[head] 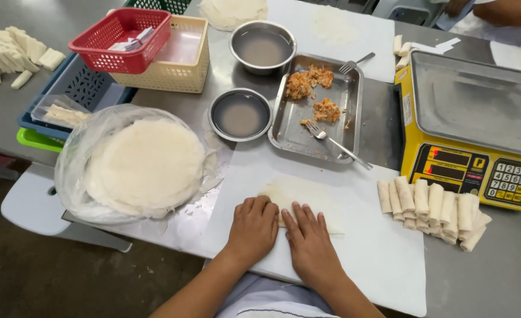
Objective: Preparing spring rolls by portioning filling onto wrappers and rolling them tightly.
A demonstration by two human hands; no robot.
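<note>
wrapper [300, 194]: thin, pale, off-white sheet | state: near edge partly folded over under my fingers | pose: flat, far half spread open | place: on the white board [384, 253], before the metal tray [307, 138]

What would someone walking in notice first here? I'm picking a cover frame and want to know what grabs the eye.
First, the left hand and right hand pressed side by side on a pale wrapper on the white board at bottom centre. Next, the yellow scale at right, with a pile of finished rolls before it. At left lies a round stack of wrappers in clear plastic.
</note>
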